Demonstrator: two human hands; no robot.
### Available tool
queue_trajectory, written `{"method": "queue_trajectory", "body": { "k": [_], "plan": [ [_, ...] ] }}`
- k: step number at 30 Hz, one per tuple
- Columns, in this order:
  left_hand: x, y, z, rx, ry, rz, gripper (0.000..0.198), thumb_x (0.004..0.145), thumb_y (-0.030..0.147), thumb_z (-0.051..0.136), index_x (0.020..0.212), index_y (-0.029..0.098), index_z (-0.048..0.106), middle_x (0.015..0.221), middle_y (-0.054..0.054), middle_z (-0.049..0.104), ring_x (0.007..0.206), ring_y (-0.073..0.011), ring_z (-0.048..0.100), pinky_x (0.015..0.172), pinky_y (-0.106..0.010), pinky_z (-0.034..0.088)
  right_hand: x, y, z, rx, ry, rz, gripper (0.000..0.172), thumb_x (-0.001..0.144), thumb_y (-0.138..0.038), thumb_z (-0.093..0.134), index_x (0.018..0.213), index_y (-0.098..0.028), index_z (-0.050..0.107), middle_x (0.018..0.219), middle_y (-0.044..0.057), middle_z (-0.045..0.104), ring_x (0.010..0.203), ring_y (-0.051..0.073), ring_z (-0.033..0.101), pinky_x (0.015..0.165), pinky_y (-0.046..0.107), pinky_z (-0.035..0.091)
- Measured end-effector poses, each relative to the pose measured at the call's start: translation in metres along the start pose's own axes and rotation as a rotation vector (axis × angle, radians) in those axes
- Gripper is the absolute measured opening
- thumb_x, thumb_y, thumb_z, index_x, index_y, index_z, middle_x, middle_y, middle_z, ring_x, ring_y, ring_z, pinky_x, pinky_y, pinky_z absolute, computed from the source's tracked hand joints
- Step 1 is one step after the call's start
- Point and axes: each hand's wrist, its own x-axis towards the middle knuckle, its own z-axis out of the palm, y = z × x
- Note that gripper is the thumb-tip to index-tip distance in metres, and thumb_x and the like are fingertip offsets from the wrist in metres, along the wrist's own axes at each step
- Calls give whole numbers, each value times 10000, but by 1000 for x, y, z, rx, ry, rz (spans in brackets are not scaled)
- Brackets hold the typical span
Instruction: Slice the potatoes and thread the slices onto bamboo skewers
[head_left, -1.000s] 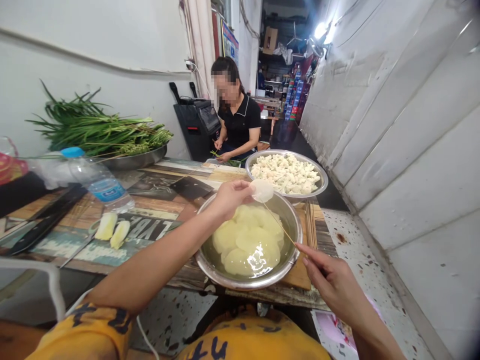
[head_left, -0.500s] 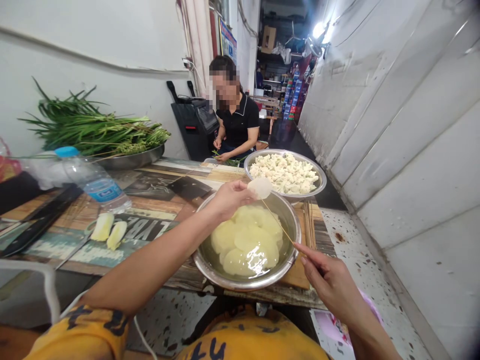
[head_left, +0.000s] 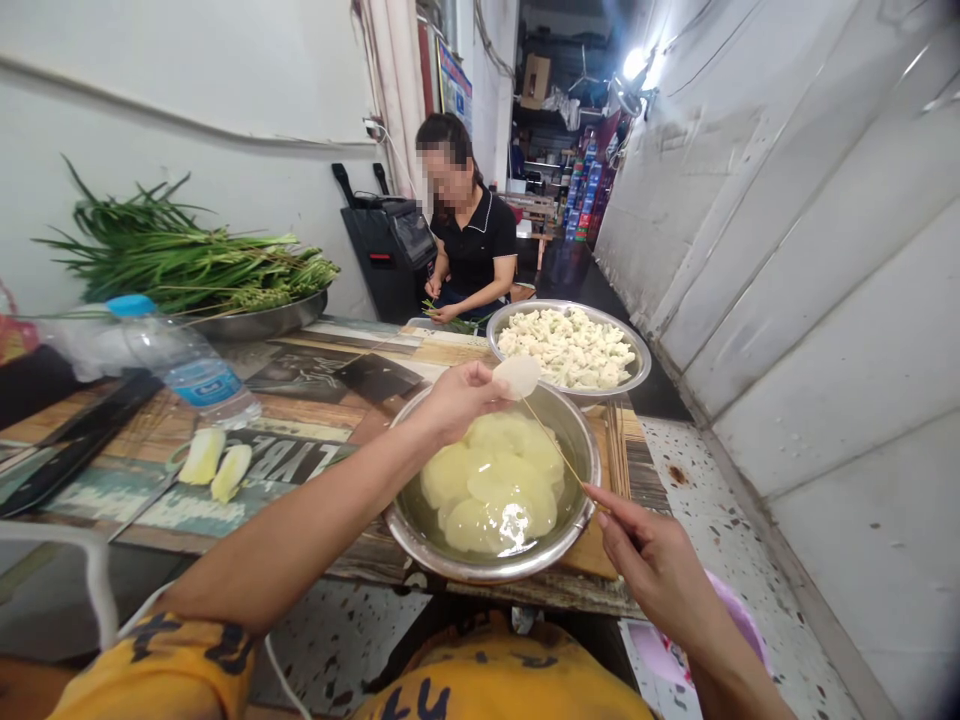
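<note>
My left hand [head_left: 459,396] pinches a thin pale potato slice [head_left: 517,376] above the far rim of a steel bowl [head_left: 577,500]. My right hand [head_left: 651,560] grips the near end of a thin bamboo skewer [head_left: 555,442], whose tip meets the slice. Inside the bowl, several pale yellow potato slices [head_left: 487,480] lie in water. A second steel bowl [head_left: 639,375] of white cauliflower pieces [head_left: 570,345] stands just behind it.
On the left of the wooden table [head_left: 315,385] are a water bottle [head_left: 184,365], a black knife [head_left: 71,445], two cut vegetable pieces [head_left: 214,465] and a tray of green chives [head_left: 187,265]. A person in black [head_left: 472,245] sits at the far end. A white wall [head_left: 810,250] runs along the right.
Both hands hold the same pose with slice and skewer; they and the view have shifted only slightly left.
</note>
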Motion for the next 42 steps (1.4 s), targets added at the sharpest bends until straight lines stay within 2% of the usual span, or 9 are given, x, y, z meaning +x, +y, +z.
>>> {"method": "queue_trajectory", "body": {
  "k": [7,10,14,17,21,30,33,37,42],
  "plan": [
    [1,-2,1,-20,11,25,389,492,122,785,608,146,414,641,-2,630,659,-140,646,752,-330,509,3,4,10,72,44,19,412,861,-335,439,1190,-135,585,547,1,553,444,99,416,415,200,347],
    [0,-2,1,1,11,12,360,491,139,792,669,135,479,726,-15,647,696,-149,645,758,-345,510,4,7,12,87,46,20,411,863,-335,435,1192,-139,585,554,7,559,459,104,434,418,199,354],
    [2,1,-1,90,46,23,338,547,288,777,776,121,593,783,-37,649,711,-146,616,688,-312,507,2,9,12,75,54,-2,409,857,-336,441,1184,-144,594,551,7,557,454,105,437,405,196,349],
    [5,0,-4,115,83,30,350,522,337,781,746,111,633,754,-34,648,664,-121,590,641,-262,487,0,10,10,64,49,-2,406,854,-331,445,1181,-145,597,570,6,565,447,96,429,412,194,354],
    [5,-2,-4,109,24,13,358,473,330,804,711,109,654,726,-36,658,658,-127,596,677,-277,492,1,10,10,69,49,2,406,857,-331,437,1177,-142,600,573,5,564,459,100,433,424,200,365],
    [3,-5,-2,125,-12,-10,323,501,307,804,706,108,653,719,-54,671,660,-139,614,661,-274,506,2,10,14,132,88,-28,412,853,-364,435,1167,-161,610,500,0,522,467,126,472,398,202,369],
    [4,-4,-2,72,27,-53,272,521,248,799,672,102,625,700,-57,667,643,-140,624,664,-284,510,1,10,14,132,71,-10,400,860,-350,440,1172,-158,602,510,-12,510,468,112,455,413,198,368],
    [2,-1,1,-41,7,-127,227,550,167,781,641,108,581,665,-52,663,640,-149,641,668,-298,520,0,14,14,182,42,34,403,866,-356,442,1179,-145,583,557,-17,511,476,98,441,430,199,370],
    [0,-1,3,-45,-57,-70,263,556,198,783,644,110,551,658,-47,658,642,-150,644,693,-315,518,4,13,12,248,2,22,388,863,-363,452,1136,-119,580,622,10,558,554,113,503,487,211,422]
  ]
}}
